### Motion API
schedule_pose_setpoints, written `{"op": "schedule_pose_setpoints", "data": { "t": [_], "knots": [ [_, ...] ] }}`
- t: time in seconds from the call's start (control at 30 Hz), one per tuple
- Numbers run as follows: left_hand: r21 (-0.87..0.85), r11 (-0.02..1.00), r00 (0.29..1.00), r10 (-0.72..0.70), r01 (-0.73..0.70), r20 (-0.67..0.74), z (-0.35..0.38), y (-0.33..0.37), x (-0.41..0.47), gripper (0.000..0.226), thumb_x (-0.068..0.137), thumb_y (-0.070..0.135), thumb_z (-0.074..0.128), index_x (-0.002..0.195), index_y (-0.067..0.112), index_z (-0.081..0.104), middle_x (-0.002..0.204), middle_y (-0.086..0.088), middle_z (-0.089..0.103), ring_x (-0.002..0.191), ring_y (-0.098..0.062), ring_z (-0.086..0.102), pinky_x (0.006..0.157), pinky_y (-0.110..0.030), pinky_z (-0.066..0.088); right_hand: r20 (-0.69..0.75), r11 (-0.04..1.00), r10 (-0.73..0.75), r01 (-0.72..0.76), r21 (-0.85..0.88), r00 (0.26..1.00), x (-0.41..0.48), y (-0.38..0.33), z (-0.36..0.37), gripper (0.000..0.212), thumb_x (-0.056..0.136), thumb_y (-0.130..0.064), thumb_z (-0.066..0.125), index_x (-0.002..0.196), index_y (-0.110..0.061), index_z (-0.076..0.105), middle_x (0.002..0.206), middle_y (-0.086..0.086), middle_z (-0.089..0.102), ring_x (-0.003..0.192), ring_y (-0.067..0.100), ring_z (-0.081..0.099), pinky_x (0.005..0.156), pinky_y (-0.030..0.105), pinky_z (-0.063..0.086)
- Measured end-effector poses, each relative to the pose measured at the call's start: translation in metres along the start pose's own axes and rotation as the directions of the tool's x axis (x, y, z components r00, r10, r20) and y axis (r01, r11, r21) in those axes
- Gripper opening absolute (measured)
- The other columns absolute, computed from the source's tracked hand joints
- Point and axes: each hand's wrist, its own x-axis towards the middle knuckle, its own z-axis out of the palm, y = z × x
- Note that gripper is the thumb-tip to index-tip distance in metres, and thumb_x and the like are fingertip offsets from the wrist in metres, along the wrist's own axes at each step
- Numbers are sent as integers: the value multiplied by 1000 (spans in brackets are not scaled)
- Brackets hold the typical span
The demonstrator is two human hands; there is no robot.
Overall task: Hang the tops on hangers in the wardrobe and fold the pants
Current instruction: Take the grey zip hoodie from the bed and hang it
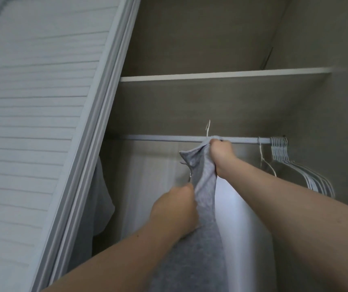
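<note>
- Head view looks up into the open wardrobe (211,106), and I see my two bare arms reaching to the rail (158,138).
- Progress, as I judge it: one white top (246,224) already hangs just right of my hands, and another pale garment (103,199) hangs at the far left, half hidden by the door (48,123). So at least one top seems done.
- A grey top (204,186) is the piece in work now. Its hook (208,128) stands just above the rail, so I think the hanging is at its last step, but I cannot tell if the hook sits on the rail yet.
- Still left: a bunch of empty hangers (295,161) waits at the right end of the rail, with one more hanger (263,159) just beside it. No pants are in view, so I cannot say how the folding stands.
- My right hand (221,152) is up at the rail, closed into a fist on the neck of the grey top where the hook comes out. The arm is stretched long, from the lower right corner upward.
- My left hand (175,209) is lower and nearer, with the fingers curled shut on the left side of the grey top, below the collar. The forearm comes up from the bottom edge.
- The grey top hangs between both hands and falls down out of the frame at the bottom, touching the white top on its right.
- The shelf (221,75) above the rail shows nothing on it from this angle.
</note>
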Motion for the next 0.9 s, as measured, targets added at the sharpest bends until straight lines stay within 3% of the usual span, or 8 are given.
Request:
{"op": "schedule_pose_setpoints", "data": {
  "t": [0.17, 0.27, 0.4, 0.43, 0.6, 0.7, 0.77, 0.9],
  "knots": [
    [101, 994, 999, 46, -44, -21, 14, -15, 47, 19, 99, 32, 53, 111, 17, 49, 117, -14, 61, 107, -38, 61, 75, -36, 39, 34, 1000, -8, 7, 22, 999, 48, 12, 11, 36, 102, -12, 42, 134, 1, 51, 119, 20, 60, 119, 37, 59, 96, 39, 48],
    [109, 992, 998, 59, -57, -16, 32, -20, 62, 21, 98, 31, 55, 113, 17, 51, 117, -15, 63, 108, -39, 62, 75, -36, 39, 95, 998, -61, 59, 25, 994, 67, 24, 22, 37, 102, -12, 41, 133, 5, 53, 130, 26, 59, 113, 35, 60, 97, 43, 50],
    [107, 994, 999, 25, -27, 23, 52, -34, 68, 17, 96, 31, 56, 94, 23, 41, 115, -16, 62, 106, -40, 61, 74, -36, 39, 129, 995, -82, 74, 71, 988, 80, 41, 36, 21, 99, -3, 39, 94, -8, 58, 103, 19, 63, 99, 31, 61, 96, 44, 50],
    [111, 994, 999, 12, -16, 36, 55, -38, 67, 22, 96, 31, 57, 91, 23, 37, 115, -16, 61, 105, -40, 61, 74, -35, 39, 135, 995, -84, 76, 63, 987, 82, 46, 37, 19, 98, -3, 39, 93, -8, 57, 104, 18, 63, 99, 32, 63, 94, 44, 51],
    [155, 988, 990, -37, 15, 138, 63, -56, 52, 21, 94, 31, 56, 87, 24, 37, 114, -16, 59, 104, -38, 60, 74, -35, 39, 237, 996, -81, 89, -24, 968, 71, 81, 45, 20, 98, -8, 49, 112, -2, 62, 99, 15, 63, 85, 26, 63, 72, 31, 50],
    [205, 978, 978, -66, 24, 198, 66, -65, 36, 14, 95, 30, 55, 103, 20, 50, 116, -15, 59, 104, -37, 62, 77, -37, 47, 344, 997, -30, 54, -61, 939, 54, 95, 50, 21, 96, -9, 57, 115, -2, 60, 98, 17, 66, 73, 25, 64, 60, 28, 51],
    [238, 970, 976, -88, 38, 200, 62, -75, 26, 17, 96, 30, 54, 109, 18, 51, 117, -15, 59, 104, -36, 61, 79, -38, 48, 433, 988, -4, 70, -137, 901, 43, 95, 49, 21, 95, -12, 59, 116, -5, 58, 94, 16, 65, 68, 25, 63, 59, 29, 52],
    [250, 963, 976, -144, 100, 164, 40, -103, 7, 11, 97, 29, 50, 94, 23, 41, 110, -13, 60, 100, -35, 61, 82, -44, 52, 545, 855, -22, 299, -424, 838, 23, 87, 57, 23, 95, -16, 49, 99, 3, 63, 82, 26, 68, 64, 36, 66, 65, 43, 61]
  ]
}}
